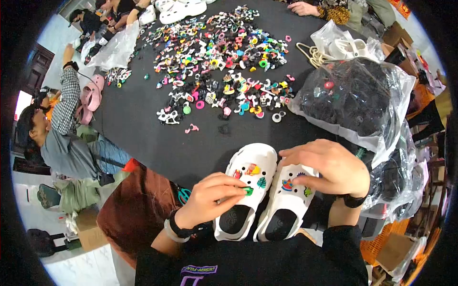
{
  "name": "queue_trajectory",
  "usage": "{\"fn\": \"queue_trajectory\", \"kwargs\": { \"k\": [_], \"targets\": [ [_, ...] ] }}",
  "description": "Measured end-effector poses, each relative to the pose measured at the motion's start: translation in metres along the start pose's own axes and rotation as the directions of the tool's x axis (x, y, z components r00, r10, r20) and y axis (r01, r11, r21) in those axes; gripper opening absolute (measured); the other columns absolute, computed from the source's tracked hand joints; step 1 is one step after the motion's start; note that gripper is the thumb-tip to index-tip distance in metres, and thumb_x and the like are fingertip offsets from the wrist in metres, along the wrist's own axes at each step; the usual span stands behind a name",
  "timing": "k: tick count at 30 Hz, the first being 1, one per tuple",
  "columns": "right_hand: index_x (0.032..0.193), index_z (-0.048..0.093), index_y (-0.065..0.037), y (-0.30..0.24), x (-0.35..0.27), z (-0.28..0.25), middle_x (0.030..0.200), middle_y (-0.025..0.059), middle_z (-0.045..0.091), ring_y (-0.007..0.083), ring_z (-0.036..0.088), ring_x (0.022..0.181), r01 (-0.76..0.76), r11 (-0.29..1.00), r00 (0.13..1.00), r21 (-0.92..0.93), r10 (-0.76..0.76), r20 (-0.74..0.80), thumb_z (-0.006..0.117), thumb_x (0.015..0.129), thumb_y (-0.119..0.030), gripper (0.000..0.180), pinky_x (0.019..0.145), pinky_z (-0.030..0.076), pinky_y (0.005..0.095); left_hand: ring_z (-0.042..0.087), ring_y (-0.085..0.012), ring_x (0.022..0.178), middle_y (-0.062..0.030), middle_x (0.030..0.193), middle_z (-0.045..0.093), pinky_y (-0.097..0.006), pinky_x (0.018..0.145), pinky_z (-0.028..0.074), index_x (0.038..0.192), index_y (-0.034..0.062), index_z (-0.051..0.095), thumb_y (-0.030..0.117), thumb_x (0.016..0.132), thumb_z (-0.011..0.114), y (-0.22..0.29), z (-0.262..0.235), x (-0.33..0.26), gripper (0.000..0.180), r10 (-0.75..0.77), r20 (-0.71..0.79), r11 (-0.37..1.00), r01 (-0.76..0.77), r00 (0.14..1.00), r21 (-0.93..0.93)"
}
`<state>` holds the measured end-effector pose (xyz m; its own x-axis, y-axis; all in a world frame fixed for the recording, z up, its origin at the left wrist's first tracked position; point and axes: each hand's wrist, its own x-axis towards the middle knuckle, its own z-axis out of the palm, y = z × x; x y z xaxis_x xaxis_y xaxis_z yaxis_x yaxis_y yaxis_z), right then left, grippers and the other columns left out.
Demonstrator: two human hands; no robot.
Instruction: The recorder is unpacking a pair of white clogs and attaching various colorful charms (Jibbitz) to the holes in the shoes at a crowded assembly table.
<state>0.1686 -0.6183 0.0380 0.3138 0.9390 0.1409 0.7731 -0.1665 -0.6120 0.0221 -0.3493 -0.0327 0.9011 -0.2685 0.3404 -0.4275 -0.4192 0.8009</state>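
Two white clogs stand side by side at the table's near edge, toes pointing away from me. The left clog (pixel 264 151) carries small charms, among them a red-and-yellow one and a green leaf (pixel 261 182). My left hand (pixel 217 196) pinches a small green charm (pixel 248 190) against the top of this clog. Over the toe of the right clog (pixel 292 206) curves my right hand (pixel 334 167), its fingers at the inner side and its thumb on top. Beside that thumb sit a colourful charm (pixel 287 185) and a green one (pixel 307 191). The right fingers partly hide this clog's upper.
A wide heap of mixed charms (pixel 214 52) covers the far middle of the dark table (pixel 138 138). Clear bags of dark items (pixel 350 95) crowd the right side. Pink clogs (pixel 90 97) lie at the left edge, near a seated person (pixel 71 152). Another person's hand (pixel 304 8) rests at the far edge.
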Motion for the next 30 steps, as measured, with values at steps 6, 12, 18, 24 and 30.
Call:
{"fn": "queue_trajectory", "kwargs": {
  "k": [6,12,18,24,30],
  "targets": [
    [0.112,0.059,-0.007,0.003,-0.008,-0.004,0.108,0.0123,0.066,0.033,0.063,0.092,-0.031,0.999,0.999,0.021,0.032,-0.036,0.071,0.078,-0.015,0.037,0.077,0.049,0.0415,0.063,-0.0114,0.075,-0.0058,0.088,0.068,-0.024,0.068,0.051,0.101,-0.0003,0.064,-0.002,0.078,0.075,-0.021,-0.031,-0.002,0.026,-0.376,-0.386,0.925,0.319,0.843,-0.205],
    [0.108,0.061,-0.003,0.015,-0.013,-0.01,0.092,0.0151,0.065,0.0333,0.064,0.086,-0.104,0.994,0.984,-0.029,0.099,-0.147,0.067,0.084,-0.019,0.03,0.073,0.05,0.0413,0.064,-0.0088,0.082,-0.0056,0.092,0.069,-0.021,0.073,0.051,0.103,-0.0037,0.066,-0.001,0.084,0.07,-0.11,-0.064,0.013,0.02,-0.575,-0.221,0.816,0.531,0.788,-0.228],
    [0.109,0.061,-0.004,0.009,-0.022,-0.017,0.09,0.0152,0.065,0.0326,0.065,0.081,-0.162,0.985,0.975,-0.053,0.151,-0.161,0.068,0.082,-0.018,0.031,0.07,0.05,0.0419,0.057,-0.0067,0.07,-0.003,0.088,0.068,-0.021,0.064,0.045,0.103,0.0012,0.071,0.005,0.084,0.071,-0.131,-0.04,0.026,0.019,-0.481,-0.2,0.844,0.513,0.854,0.159],
    [0.109,0.062,-0.005,-0.001,-0.022,-0.019,0.089,0.0156,0.065,0.0335,0.064,0.084,-0.195,0.98,0.973,-0.034,0.189,-0.136,0.068,0.082,-0.017,0.031,0.072,0.05,0.0427,0.054,-0.015,0.067,-0.0085,0.089,0.064,-0.028,0.064,0.046,0.104,0.0047,0.069,0.011,0.077,0.074,-0.148,-0.09,0.034,0.028,-0.383,-0.497,0.799,0.549,0.779,0.245],
    [0.109,0.062,-0.005,-0.003,-0.019,-0.014,0.09,0.0158,0.065,0.0348,0.064,0.086,-0.151,0.988,0.978,-0.027,0.146,-0.149,0.069,0.082,-0.02,0.031,0.074,0.05,0.0432,0.06,-0.0326,0.09,-0.0125,0.092,0.065,-0.042,0.081,0.047,0.089,0.0036,0.071,0.022,0.072,0.078,-0.167,-0.099,0.047,0.026,-0.193,-0.428,0.564,0.457,0.883,0.688]
  ]
}}
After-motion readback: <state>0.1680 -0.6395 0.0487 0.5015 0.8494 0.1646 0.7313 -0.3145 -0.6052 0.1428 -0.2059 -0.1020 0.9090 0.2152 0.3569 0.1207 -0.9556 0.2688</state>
